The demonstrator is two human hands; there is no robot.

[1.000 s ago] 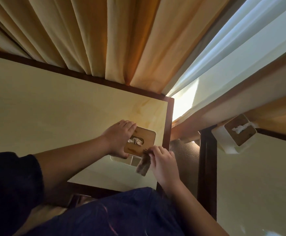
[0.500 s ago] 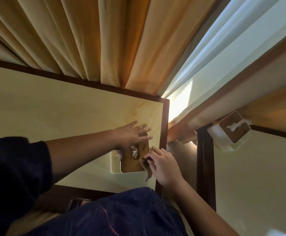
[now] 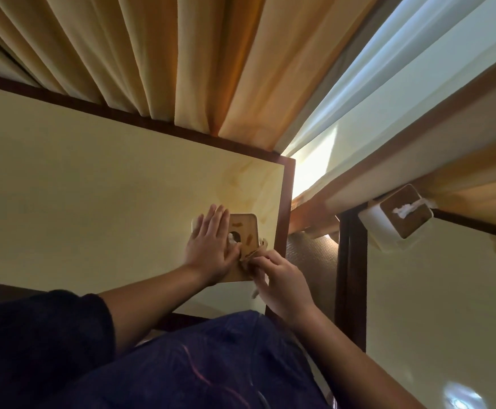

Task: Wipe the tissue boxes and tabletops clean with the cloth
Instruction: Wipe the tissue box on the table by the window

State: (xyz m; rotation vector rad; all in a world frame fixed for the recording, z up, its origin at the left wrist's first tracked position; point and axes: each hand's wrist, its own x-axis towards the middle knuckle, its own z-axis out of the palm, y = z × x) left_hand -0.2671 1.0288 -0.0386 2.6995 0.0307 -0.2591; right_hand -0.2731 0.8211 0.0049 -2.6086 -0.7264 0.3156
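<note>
— Wood-topped, that square white tissue box [image 3: 245,228] under the hands; why is the left hand [image 3: 211,246] lying flat across it?

— To pin it, I would say. The fingers are straight and together, palm down on the lid, holding nothing; the box sits near the right edge of the pale cream tabletop with the dark wooden rim [image 3: 93,187], and a light box would slide under a wipe.

— And the right hand [image 3: 282,278]?

— Its fingers are curled round a crumpled brownish cloth [image 3: 252,253], pinching it against the lid's near right corner, just beside the tissue slot.

— So the lid is the step in hand?

— It looks so. Whether the sides are done I cannot tell.

— What remains?

— A second white tissue box with a wooden lid [image 3: 400,214] stands on the neighbouring cream tabletop [image 3: 447,305], well apart across the gap, touched by neither hand. Beige pleated curtains [image 3: 152,69] hang behind the first table.
</note>
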